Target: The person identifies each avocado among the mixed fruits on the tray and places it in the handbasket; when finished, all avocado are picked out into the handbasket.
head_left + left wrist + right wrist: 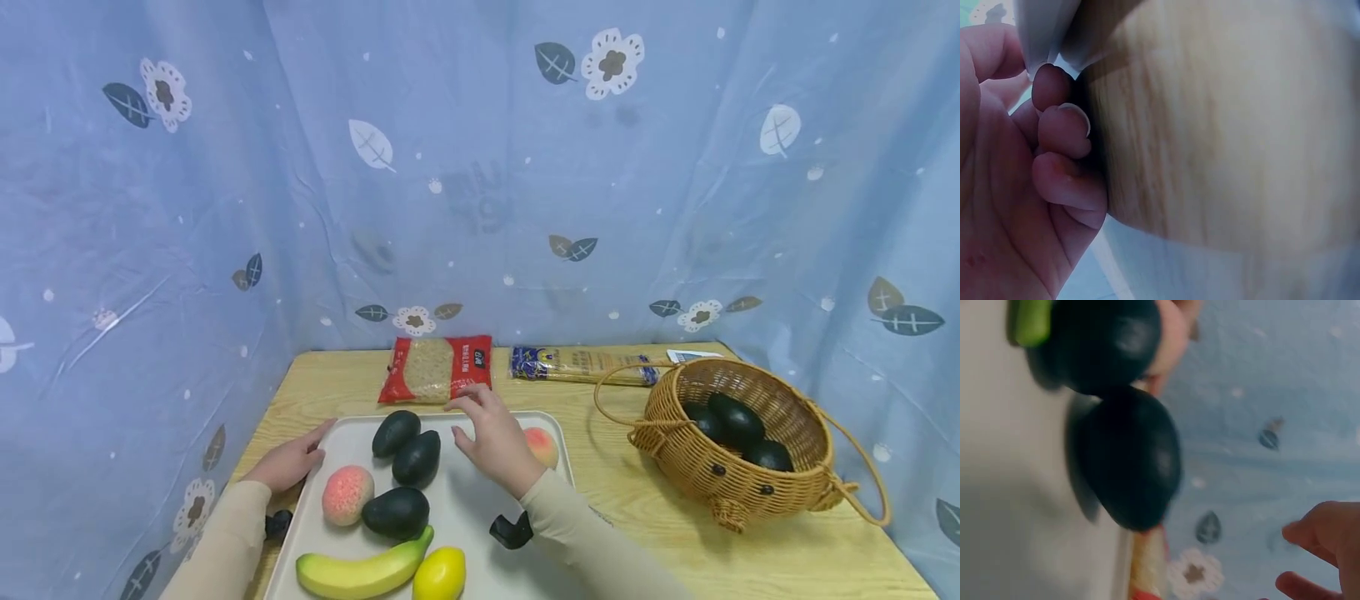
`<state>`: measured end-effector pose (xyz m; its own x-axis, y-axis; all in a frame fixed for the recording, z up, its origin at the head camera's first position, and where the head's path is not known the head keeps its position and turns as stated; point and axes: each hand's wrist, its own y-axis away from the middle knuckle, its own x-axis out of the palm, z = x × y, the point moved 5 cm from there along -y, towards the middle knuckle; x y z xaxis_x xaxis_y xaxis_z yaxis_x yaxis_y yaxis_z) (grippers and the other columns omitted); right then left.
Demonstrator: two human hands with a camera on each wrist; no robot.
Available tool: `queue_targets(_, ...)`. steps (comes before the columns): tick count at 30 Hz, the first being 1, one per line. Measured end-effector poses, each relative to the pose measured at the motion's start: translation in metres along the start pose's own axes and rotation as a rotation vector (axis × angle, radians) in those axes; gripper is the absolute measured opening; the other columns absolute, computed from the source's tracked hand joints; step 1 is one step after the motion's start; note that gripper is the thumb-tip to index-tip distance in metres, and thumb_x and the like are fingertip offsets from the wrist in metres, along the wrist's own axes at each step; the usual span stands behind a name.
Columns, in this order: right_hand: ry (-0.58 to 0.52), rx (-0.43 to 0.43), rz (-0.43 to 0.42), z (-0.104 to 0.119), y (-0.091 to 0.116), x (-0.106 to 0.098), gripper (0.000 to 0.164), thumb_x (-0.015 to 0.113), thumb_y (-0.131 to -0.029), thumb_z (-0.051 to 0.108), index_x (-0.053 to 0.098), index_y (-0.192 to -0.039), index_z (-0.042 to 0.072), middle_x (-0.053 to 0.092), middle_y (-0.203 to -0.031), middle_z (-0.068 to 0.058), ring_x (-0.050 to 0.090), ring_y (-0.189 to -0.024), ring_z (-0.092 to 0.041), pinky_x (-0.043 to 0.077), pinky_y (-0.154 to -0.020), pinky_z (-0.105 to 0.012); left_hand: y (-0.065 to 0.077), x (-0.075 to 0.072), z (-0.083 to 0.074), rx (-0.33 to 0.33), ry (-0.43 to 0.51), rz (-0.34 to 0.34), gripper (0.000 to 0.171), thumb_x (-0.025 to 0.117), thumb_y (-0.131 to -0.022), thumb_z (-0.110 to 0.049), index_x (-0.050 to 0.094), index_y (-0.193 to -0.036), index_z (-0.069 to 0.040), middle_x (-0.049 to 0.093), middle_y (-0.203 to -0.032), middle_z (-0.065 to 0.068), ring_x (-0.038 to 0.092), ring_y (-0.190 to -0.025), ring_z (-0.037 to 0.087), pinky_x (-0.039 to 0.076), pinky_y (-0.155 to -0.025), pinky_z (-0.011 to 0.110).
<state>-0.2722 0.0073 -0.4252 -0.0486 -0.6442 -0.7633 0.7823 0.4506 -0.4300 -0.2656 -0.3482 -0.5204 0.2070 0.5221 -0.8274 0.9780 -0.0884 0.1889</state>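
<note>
At the left rim of a white tray (472,517) my left hand (288,462) holds on, its fingers (1063,131) curled against the edge. My right hand (491,437) hovers over the tray's far part, fingers spread and slightly bent, holding nothing. Just left of it lie two dark avocados, the nearer one (417,458) touching the farther one (395,433). A third avocado (397,512) lies in front, against a pink peach (348,495). Another peach (542,447) is partly hidden behind the right hand. A banana (363,575) and a lemon (439,575) lie at the near side.
A wicker basket (750,479) with looped handles stands on the right of the wooden table (600,467), with several avocados (738,421) inside. Behind the tray lie a red-edged food bag (435,371) and a long pasta packet (585,365). Blue patterned curtains (480,183) enclose the table.
</note>
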Motion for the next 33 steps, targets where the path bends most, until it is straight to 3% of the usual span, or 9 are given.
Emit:
queue_targets(7, -0.025, 0.013, 0.235, 0.007, -0.008, 0.037, 0.036, 0.08, -0.096, 0.028, 0.072, -0.131, 0.025, 0.058, -0.134, -0.004, 0.063, -0.115, -0.022, 0.059, -0.093, -0.034, -0.001, 0.0, -0.001, -0.019, 0.012, 0.002, 0.063, 0.05, -0.109, -0.021, 0.026, -0.167, -0.01, 0.043, -0.155, 0.033, 0.045, -0.136, 0.059, 0.036, -0.108, 0.075)
queue_targets(15, 0.022, -0.067, 0.448, 0.008, -0.001, 0.071, 0.037, 0.074, -0.099, 0.041, 0.069, -0.135, 0.034, 0.054, -0.145, -0.005, 0.054, -0.127, -0.021, 0.054, -0.1, -0.036, 0.001, 0.002, -0.004, -0.024, 0.018, -0.003, 0.063, 0.05, -0.109, -0.021, 0.026, -0.167, -0.01, 0.042, -0.157, 0.032, 0.045, -0.137, 0.058, 0.035, -0.109, 0.075)
queue_targets(19, -0.002, -0.033, 0.457, 0.006, -0.003, 0.075, 0.035, 0.074, -0.099, 0.041, 0.067, -0.132, 0.033, 0.055, -0.14, -0.004, 0.056, -0.117, -0.018, 0.055, -0.099, -0.035, 0.0, 0.0, -0.006, -0.046, 0.027, 0.001, 0.064, 0.049, -0.11, -0.022, 0.024, -0.167, -0.011, 0.039, -0.159, 0.031, 0.042, -0.139, 0.058, 0.034, -0.11, 0.075)
queue_targets(26, -0.038, 0.008, 0.451, 0.005, -0.008, 0.077, 0.028, 0.077, -0.097, 0.036, 0.058, -0.113, 0.024, 0.057, -0.125, -0.004, 0.055, -0.093, -0.012, 0.054, -0.086, -0.026, 0.0, 0.0, -0.005, -0.065, 0.04, 0.007, 0.064, 0.048, -0.111, -0.024, 0.022, -0.168, -0.014, 0.037, -0.161, 0.03, 0.041, -0.141, 0.058, 0.033, -0.111, 0.075)
queue_targets(33, -0.003, 0.022, 0.503, 0.002, -0.005, 0.081, 0.025, 0.077, -0.094, 0.025, 0.069, -0.117, 0.022, 0.054, -0.144, -0.008, 0.061, -0.095, -0.014, 0.055, -0.091, -0.027, -0.003, 0.003, -0.001, -0.087, 0.051, 0.013, 0.065, 0.049, -0.11, -0.025, 0.022, -0.169, -0.016, 0.034, -0.163, 0.028, 0.036, -0.143, 0.058, 0.03, -0.112, 0.076)
